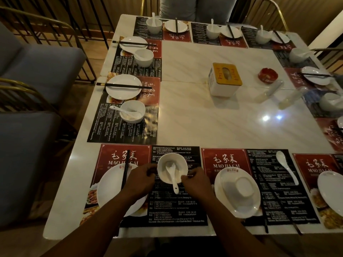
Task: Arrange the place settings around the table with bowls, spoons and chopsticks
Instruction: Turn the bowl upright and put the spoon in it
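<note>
A white bowl [172, 165] with a white spoon [173, 178] in it stands upright on the near-left placemat [167, 210]. My left hand [140, 178] holds the bowl's left side and my right hand [196, 181] holds its right side. To the left lies a white plate [109, 188] with black chopsticks [125, 171] across it. On the middle near placemat an upside-down bowl [241, 188] rests on a plate [225, 201], and a loose spoon [286, 166] lies to its right.
Finished settings of plate, chopsticks, bowl and spoon line the left side [123, 88] and far side [175, 25]. A tissue box [225, 78] and a red ashtray [267, 75] sit mid-table. Grey chairs [37, 67] stand at left. A person's torso [196, 6] is beyond the far edge.
</note>
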A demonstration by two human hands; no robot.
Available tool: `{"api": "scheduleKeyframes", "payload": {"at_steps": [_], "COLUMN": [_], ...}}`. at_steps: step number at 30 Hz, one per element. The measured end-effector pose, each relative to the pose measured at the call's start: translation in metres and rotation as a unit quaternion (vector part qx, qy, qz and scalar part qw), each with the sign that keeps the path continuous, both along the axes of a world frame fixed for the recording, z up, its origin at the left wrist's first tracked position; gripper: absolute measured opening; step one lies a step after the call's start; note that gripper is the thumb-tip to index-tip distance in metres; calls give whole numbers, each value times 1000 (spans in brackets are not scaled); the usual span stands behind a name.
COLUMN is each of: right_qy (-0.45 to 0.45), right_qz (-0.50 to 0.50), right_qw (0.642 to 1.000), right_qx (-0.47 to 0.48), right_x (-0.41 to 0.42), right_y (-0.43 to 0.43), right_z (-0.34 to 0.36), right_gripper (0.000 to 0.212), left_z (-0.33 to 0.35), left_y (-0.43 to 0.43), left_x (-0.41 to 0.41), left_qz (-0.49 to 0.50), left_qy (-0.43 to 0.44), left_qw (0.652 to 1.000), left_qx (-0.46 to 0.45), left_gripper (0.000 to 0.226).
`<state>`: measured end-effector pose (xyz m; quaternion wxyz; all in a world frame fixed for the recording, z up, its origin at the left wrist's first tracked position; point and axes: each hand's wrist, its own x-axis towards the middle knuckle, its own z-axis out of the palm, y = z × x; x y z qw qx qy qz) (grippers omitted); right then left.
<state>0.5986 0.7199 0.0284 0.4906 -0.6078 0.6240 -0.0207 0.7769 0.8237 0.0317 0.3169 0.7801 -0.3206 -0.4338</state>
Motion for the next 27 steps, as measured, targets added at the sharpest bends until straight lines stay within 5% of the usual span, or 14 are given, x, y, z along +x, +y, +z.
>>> {"api": "scheduleKeyframes", "payload": {"at_steps": [7, 21, 27], "right_qy": [-99, -117, -90], "right_qz": [-89, -85, -72], "right_qw": [978, 971, 990], "right_qx": [162, 189, 83], "right_x": [-5, -11, -52], "right_y": [16, 18, 0], "right_z": [-2, 17, 37], "right_gripper": [50, 43, 26], "left_z": [4, 3, 12], "left_y": [-3, -3, -26], "left_x": [2, 0, -13], "left_qz": [15, 15, 32], "left_qy": [4, -60, -162], "left_qw": [1000, 998, 980], "left_qx": [-9, -31, -112], "left_gripper": [39, 37, 28]}}
